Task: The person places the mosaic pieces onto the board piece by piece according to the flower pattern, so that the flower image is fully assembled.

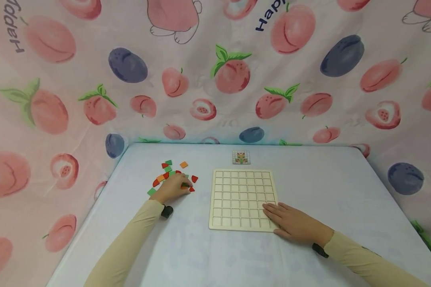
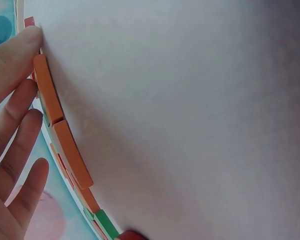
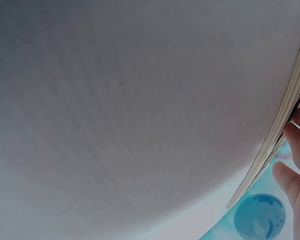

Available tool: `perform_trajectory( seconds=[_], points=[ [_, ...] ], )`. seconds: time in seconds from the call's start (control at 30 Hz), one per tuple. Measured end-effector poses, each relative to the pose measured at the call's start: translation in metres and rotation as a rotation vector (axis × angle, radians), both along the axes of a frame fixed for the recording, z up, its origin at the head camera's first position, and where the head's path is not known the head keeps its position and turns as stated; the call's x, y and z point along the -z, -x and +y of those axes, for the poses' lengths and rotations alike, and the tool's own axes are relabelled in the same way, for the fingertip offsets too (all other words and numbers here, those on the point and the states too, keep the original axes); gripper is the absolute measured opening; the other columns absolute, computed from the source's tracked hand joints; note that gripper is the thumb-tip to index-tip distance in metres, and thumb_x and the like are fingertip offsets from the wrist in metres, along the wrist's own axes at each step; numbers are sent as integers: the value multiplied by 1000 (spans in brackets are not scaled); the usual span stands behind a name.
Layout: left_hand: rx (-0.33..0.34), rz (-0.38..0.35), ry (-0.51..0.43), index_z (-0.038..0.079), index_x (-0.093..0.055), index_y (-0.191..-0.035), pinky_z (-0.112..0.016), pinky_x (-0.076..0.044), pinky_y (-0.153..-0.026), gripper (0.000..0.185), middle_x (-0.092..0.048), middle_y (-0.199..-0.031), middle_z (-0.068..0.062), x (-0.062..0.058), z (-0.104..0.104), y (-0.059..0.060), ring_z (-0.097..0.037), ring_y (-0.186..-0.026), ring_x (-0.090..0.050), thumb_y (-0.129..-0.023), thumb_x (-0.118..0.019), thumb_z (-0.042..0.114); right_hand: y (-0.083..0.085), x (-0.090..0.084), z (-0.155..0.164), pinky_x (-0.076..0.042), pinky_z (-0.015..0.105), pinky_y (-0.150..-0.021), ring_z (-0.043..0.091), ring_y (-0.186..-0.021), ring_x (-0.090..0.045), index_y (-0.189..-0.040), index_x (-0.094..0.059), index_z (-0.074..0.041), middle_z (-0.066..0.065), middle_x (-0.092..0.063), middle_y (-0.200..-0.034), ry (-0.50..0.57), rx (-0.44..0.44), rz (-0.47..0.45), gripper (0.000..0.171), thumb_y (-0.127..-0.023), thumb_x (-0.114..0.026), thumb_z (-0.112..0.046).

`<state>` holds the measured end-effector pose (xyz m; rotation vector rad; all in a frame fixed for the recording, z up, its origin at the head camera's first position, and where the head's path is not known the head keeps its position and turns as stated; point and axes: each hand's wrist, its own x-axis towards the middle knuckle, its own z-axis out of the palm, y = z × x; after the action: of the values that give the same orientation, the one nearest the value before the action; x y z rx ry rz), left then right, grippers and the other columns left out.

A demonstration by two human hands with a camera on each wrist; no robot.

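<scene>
Beige sleeves (image 1: pixel 115 253) lie nearest, with the right hand (image 1: pixel 297 224) flat on the near-right of the wooden grid board (image 1: pixel 235 198), gripping nothing, presumably steadying it, and the left hand (image 1: pixel 172 188) half-bent over coloured tiles (image 1: pixel 160 178) at left, grip indeterminable.

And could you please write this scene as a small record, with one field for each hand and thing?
Left hand: among the coloured pieces; grip unclear
Right hand: fingers straight, resting on the grid board near its right edge
Coloured pieces: red, green, orange; left of the grid board
Pattern card: beyond the grid board, on the table
Backdrop: fruit print
</scene>
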<state>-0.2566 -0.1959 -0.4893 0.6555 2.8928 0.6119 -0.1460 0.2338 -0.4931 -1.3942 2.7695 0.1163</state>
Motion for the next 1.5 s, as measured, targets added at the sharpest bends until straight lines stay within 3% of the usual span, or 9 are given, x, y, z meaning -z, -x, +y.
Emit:
perform_trajectory(
  seconds=[0.3,0.47,0.7,0.87,0.9,0.93,1.1,1.27,1.5],
  points=[
    [8,14,-39,16,-74,-94,-31,-50,-81,18,-65,-88,8,0,2,3,-12,-88,-57,-78,-77,24,1,-1,0,-33,44,-108,26,-138,-36,-144,-36,-4,10,-34,-151,22,-6,19,60,-98,-44,-42],
    [16,13,-72,14,-74,-96,-27,-50,-75,21,-67,-89,6,-5,8,3,-9,-81,-58,-78,-77,25,0,-1,-1,-33,44,-109,25,-138,-35,-144,-36,-4,10,-33,-152,23,-8,17,60,-98,-43,-43],
    [20,-11,-94,11,-72,-101,-28,-52,-78,23,-70,-94,1,-14,24,2,-12,-86,-61,-80,-75,21,-1,0,0,-32,42,-109,25,-137,-37,-143,-37,-5,10,-35,-151,38,-4,14,60,-98,-44,-42],
    [12,1,-116,11,-73,-101,-28,-52,-78,23,-70,-91,2,-14,36,3,-12,-84,-60,-80,-75,20,-2,4,2,2,21,-118,24,-137,-37,-144,-37,-6,8,-36,-151,57,0,28,60,-97,-45,-44],
    [15,4,-124,11,-73,-102,-28,-52,-78,23,-71,-92,2,-14,38,3,-13,-85,-60,-80,-75,20,-2,4,2,3,21,-117,24,-137,-37,-144,-37,-6,7,-36,-151,57,1,31,60,-97,-44,-44],
    [18,7,-130,10,-73,-102,-29,-52,-79,23,-71,-93,1,-14,41,4,-13,-85,-61,-80,-75,19,-2,4,2,2,21,-118,24,-137,-37,-144,-37,-6,8,-36,-151,56,-1,31,60,-97,-44,-44],
    [36,24,-146,10,-72,-103,-34,-51,-83,24,-71,-96,-1,-16,53,8,-17,-89,-62,-81,-74,20,-2,2,1,-32,41,-108,25,-136,-39,-142,-39,-4,10,-37,-150,62,-20,58,60,-97,-47,-42],
    [44,5,-149,12,-72,-103,-33,-50,-89,24,-70,-97,0,-15,67,13,-15,-93,-61,-82,-73,23,-1,2,1,-34,43,-107,25,-136,-38,-143,-38,-4,10,-37,-150,50,-19,45,60,-97,-45,-42],
    [68,31,-144,13,-72,-99,-32,-51,-85,22,-70,-95,1,-12,79,22,-14,-91,-62,-81,-74,24,1,1,0,-35,44,-107,25,-137,-37,-143,-37,-4,10,-35,-151,27,-10,31,61,-98,-43,-44]
  ],
)
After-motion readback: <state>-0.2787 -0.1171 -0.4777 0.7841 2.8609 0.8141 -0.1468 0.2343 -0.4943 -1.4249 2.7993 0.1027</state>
